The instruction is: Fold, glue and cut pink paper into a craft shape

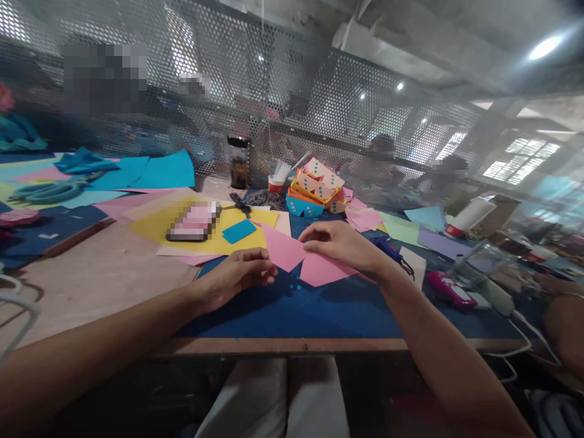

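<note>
A pink paper piece [285, 249] with a notch in its lower edge is held over the blue mat [274, 319] by my right hand [340, 243]. The thumb and fingers of that hand pinch it near the notch, at its middle. Close to the paper's left corner is my left hand [244, 274], its fingers curled together; whether anything small is in them I cannot make out. Tiny blue paper dots [295, 285] lie on the mat below the pink paper. A small blue paper rectangle [239, 231] rests on yellow paper just beyond my left hand.
Behind stand a pile of cut paper masks [314, 188], a paper cup [276, 182] and a dark jar [239, 164]. A phone [194, 221] lies on yellow sheets. Scissors [55, 190] are far left, a magenta tool [451, 291] to the right. Perforated metal panels back the table.
</note>
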Available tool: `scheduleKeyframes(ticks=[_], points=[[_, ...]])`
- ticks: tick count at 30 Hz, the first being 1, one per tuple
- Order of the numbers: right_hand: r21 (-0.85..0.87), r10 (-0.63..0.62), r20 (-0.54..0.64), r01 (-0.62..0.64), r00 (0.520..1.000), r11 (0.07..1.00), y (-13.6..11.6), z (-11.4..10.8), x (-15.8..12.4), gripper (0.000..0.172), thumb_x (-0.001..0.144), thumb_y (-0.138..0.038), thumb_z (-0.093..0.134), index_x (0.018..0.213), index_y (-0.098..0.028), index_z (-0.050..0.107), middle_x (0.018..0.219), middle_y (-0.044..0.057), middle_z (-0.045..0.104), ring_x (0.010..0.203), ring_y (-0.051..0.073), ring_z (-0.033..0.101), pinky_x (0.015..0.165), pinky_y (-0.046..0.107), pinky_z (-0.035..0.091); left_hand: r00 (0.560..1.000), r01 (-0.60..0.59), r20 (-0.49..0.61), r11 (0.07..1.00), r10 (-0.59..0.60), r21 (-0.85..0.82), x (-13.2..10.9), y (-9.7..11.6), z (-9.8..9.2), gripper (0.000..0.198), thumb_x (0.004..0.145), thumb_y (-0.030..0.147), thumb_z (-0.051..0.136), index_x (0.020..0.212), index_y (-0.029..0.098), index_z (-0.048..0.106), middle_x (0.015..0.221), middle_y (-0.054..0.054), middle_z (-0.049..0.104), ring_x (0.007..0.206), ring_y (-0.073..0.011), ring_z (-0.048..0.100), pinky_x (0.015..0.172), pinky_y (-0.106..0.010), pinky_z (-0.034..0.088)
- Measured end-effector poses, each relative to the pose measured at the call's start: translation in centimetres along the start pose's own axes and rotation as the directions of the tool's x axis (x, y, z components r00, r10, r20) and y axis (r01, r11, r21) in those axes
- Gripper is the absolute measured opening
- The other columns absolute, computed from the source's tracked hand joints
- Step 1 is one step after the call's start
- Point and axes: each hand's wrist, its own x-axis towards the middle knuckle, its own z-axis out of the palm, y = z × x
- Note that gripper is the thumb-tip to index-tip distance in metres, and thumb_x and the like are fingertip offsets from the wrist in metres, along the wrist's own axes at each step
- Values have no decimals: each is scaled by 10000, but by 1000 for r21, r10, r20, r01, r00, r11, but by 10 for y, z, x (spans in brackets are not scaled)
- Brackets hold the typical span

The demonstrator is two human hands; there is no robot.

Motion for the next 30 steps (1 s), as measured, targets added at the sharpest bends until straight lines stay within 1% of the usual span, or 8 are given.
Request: scheduleKeyframes(ticks=[3,5,11,16,19,23,26,30], points=[[-2,-1,-7,1,1000,1000,3,3,2,146,922,-243,686,1007,-231,805,999,14,810,910,188,718,836,310,516,998,36,-47,997,-39,-63,0,1,0,279,771,343,862,834,195,635,831,-26,726,753,-167,687,786,-334,566],[-5,-11,-13,11,1000,1000,6,5,2,142,921,-243,690,996,-235,810,997,9,813,902,181,718,830,303,513,996,62,-58,994,-68,-95,1,1,1,263,752,298,870,836,189,645,838,-23,730,759,-160,688,797,-325,563],[44,-5,-7,5,1000,999,17,9,4,161,919,-250,692,1023,-224,812,995,21,812,897,185,717,819,306,514,993,112,-17,986,-115,-124,3,1,2,227,735,191,876,854,169,685,870,-17,743,784,-140,692,780,-272,541],[53,-43,-27,45,999,998,23,10,8,152,929,-253,689,1008,-222,814,1018,13,812,908,171,710,824,288,495,991,126,-14,981,-130,-145,4,-2,-2,242,767,213,872,898,180,671,890,-10,752,772,-131,691,778,-267,536],[58,-38,-58,41,998,997,24,9,10,135,928,-236,692,989,-217,811,1007,9,812,884,159,700,811,277,484,991,127,-24,978,-133,-163,4,-2,-2,279,771,239,887,934,190,666,880,0,747,749,-126,680,763,-263,532],[87,-28,-91,36,995,996,26,8,11,115,928,-207,700,987,-202,798,978,7,806,862,151,679,793,271,473,989,136,-28,974,-144,-183,5,-2,-2,328,763,262,907,1014,184,710,863,-8,744,740,-132,677,751,-261,536],[104,-72,-167,91,983,990,27,8,12,78,942,-208,707,980,-193,774,947,8,783,844,149,660,785,273,471,988,146,-23,969,-154,-201,5,-3,-3,318,778,283,905,1028,185,734,863,-19,750,751,-138,686,758,-260,544],[85,-172,-315,209,933,974,23,10,7,67,989,-199,669,1007,-202,733,993,19,729,824,145,645,771,279,488,985,164,-14,956,-172,-242,5,-2,-4,263,799,289,891,999,185,755,872,-38,760,747,-143,693,749,-259,553]])
